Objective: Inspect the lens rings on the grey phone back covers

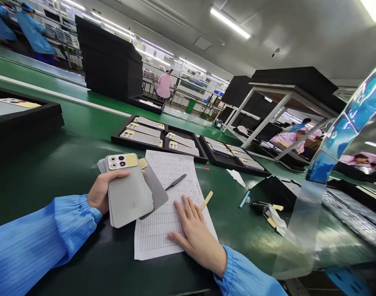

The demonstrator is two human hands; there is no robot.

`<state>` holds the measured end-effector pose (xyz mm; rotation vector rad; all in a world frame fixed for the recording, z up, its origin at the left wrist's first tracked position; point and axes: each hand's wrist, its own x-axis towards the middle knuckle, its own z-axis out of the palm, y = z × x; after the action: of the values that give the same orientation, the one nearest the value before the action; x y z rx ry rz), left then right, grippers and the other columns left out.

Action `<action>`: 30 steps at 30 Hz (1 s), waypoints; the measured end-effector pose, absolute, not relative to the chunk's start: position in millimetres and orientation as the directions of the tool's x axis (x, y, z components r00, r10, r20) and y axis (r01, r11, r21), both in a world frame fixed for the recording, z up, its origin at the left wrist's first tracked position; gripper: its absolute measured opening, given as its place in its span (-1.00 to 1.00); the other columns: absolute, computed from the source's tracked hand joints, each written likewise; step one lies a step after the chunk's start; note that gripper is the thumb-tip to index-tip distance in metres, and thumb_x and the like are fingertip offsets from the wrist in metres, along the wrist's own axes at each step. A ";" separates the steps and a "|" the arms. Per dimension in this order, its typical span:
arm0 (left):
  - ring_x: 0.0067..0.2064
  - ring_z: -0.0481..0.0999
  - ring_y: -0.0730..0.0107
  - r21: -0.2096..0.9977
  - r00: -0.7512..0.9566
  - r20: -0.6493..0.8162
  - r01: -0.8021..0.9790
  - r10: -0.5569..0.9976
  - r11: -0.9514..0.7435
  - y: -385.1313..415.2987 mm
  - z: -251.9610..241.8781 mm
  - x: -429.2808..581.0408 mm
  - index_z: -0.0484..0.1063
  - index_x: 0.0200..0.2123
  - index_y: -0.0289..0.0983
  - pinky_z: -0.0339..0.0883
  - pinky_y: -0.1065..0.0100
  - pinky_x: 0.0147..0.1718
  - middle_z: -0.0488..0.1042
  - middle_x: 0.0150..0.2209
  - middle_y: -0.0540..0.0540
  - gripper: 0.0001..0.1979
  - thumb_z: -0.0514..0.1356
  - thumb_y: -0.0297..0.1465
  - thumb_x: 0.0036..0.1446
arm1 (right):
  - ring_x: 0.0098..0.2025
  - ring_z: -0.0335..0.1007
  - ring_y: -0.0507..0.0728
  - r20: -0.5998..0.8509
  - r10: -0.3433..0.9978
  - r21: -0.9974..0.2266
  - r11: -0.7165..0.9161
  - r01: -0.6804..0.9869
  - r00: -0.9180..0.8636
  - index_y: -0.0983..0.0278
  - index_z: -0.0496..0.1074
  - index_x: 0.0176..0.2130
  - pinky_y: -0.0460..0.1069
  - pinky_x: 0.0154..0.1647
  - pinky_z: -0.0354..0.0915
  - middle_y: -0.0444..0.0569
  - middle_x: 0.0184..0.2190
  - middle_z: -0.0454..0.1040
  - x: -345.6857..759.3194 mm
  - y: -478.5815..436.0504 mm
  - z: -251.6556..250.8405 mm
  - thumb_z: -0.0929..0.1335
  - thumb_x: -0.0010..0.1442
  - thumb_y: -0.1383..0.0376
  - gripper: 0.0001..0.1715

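Observation:
My left hand (100,191) is closed around a fanned stack of grey phone back covers (129,193) with yellow-taped camera areas, held above the green table. My right hand (195,232) lies flat with fingers spread on a ruled paper form (166,172). Black tweezers (176,181) rest on the form just beyond the fingers. A wooden stick (206,200) lies at the paper's right edge, beside my fingertips. Both sleeves are blue.
Two black trays (138,144) (212,158) of back covers sit behind the form. A black tray (27,119) is at left and tall black tray stacks (109,61) behind. A curved film strip (344,135) hangs at right. Small tools (268,211) lie nearby. Other workers sit beyond.

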<state>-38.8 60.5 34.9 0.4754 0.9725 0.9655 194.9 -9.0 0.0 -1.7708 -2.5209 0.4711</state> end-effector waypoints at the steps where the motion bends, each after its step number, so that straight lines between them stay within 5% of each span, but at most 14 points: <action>1: -0.57 0.47 0.31 0.719 0.199 -0.482 -0.467 0.854 0.515 61.4 35.1 -39.5 0.38 -0.11 -0.33 0.35 0.37 -0.58 0.54 -0.52 -0.10 -0.57 0.15 -0.33 -0.10 | 0.28 -0.50 0.30 -0.191 0.903 -0.266 0.330 0.906 -0.385 0.37 -0.14 0.24 0.23 0.21 -0.29 0.22 0.27 -0.33 201.1 -7.6 0.1 0.15 0.11 -0.11 -0.08; 6: -0.55 0.49 0.28 0.715 0.197 -0.477 -0.479 0.856 0.509 61.9 35.8 -39.5 0.38 -0.10 -0.33 0.37 0.35 -0.56 0.55 -0.49 -0.11 -0.56 0.14 -0.33 -0.12 | 0.29 -0.43 0.26 -0.282 0.783 -0.447 0.405 0.798 -0.555 0.26 0.01 0.20 0.22 0.22 -0.31 0.11 0.27 -0.24 246.3 11.8 18.9 0.34 0.00 0.01 -0.11; 9: -0.54 0.49 0.28 0.725 0.240 -0.442 -0.470 0.864 0.502 59.1 37.5 -38.0 0.30 -0.01 -0.34 0.37 0.35 -0.52 0.56 -0.48 -0.09 -0.49 0.14 -0.34 -0.10 | 0.26 -0.21 0.23 -0.214 0.773 -0.561 0.402 0.723 -0.597 0.19 0.26 0.08 0.18 0.21 -0.19 0.01 0.23 -0.01 265.0 21.8 28.1 0.38 0.01 0.18 -0.38; 12: -0.52 0.49 0.29 0.723 0.278 -0.434 -0.460 0.857 0.515 57.2 40.0 -37.3 0.22 0.06 -0.35 0.36 0.36 -0.49 0.56 -0.48 -0.05 -0.46 0.11 -0.37 -0.05 | 0.20 0.01 0.15 -0.122 0.869 -0.551 0.342 0.761 -0.479 0.22 0.44 -0.17 0.12 0.19 -0.04 -0.03 0.08 0.30 262.6 19.7 23.6 0.25 0.15 0.32 -0.75; 15: -0.53 0.49 0.27 0.729 0.269 -0.445 -0.446 0.854 0.520 56.8 42.1 -37.0 0.17 0.09 -0.36 0.35 0.34 -0.51 0.56 -0.49 -0.04 -0.44 0.10 -0.38 -0.04 | 0.19 0.03 0.20 -0.018 0.970 -0.499 0.202 0.842 -0.243 0.31 0.39 -0.20 0.19 0.19 -0.07 0.13 0.02 0.33 239.4 5.4 6.7 0.16 0.19 0.35 -0.72; 19: -0.55 0.48 0.30 0.739 0.222 -0.457 -0.444 0.862 0.506 56.8 44.7 -37.1 0.22 0.06 -0.34 0.34 0.36 -0.54 0.54 -0.54 -0.02 -0.48 0.09 -0.39 -0.03 | 0.27 -0.43 0.40 -0.005 0.996 -0.449 0.076 0.891 -0.087 0.40 0.06 0.14 0.37 0.16 -0.31 0.30 0.24 -0.15 211.8 -7.7 -13.7 0.23 0.14 0.12 -0.33; 21: -0.54 0.48 0.31 0.736 0.227 -0.459 -0.444 0.859 0.511 56.6 46.4 -37.4 0.24 0.04 -0.33 0.34 0.37 -0.54 0.54 -0.53 -0.01 -0.51 0.08 -0.39 -0.02 | 0.27 -0.53 0.39 -0.035 0.991 -0.440 0.101 0.892 -0.129 0.39 0.00 0.18 0.36 0.17 -0.42 0.26 0.26 -0.22 214.5 -2.7 -15.0 0.21 0.14 0.05 -0.25; 26: -0.58 0.47 0.30 0.724 0.239 -0.486 -0.429 0.841 0.540 55.8 50.0 -38.7 0.28 0.00 -0.29 0.33 0.36 -0.57 0.52 -0.56 -0.02 -0.54 0.09 -0.38 -0.04 | 0.28 -0.37 0.29 -0.113 0.912 -0.509 0.287 0.812 -0.393 0.31 0.14 0.15 0.22 0.22 -0.32 0.13 0.25 -0.08 257.5 27.9 2.0 0.41 -0.08 0.06 -0.12; 30: -0.52 0.49 0.29 0.675 0.299 -0.501 -0.452 0.812 0.583 55.7 44.1 -38.4 0.32 -0.04 -0.31 0.36 0.36 -0.50 0.55 -0.48 -0.06 -0.55 0.12 -0.37 -0.07 | 0.25 -0.14 0.19 -0.092 0.879 -0.583 0.334 0.741 -0.469 0.18 0.36 -0.02 0.11 0.21 -0.12 -0.03 0.17 0.16 281.0 44.4 13.7 0.46 -0.14 0.15 -0.35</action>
<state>-38.4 55.7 44.1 0.4515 0.9314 0.8781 281.0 44.4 13.7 -1.4643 -2.3600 0.8352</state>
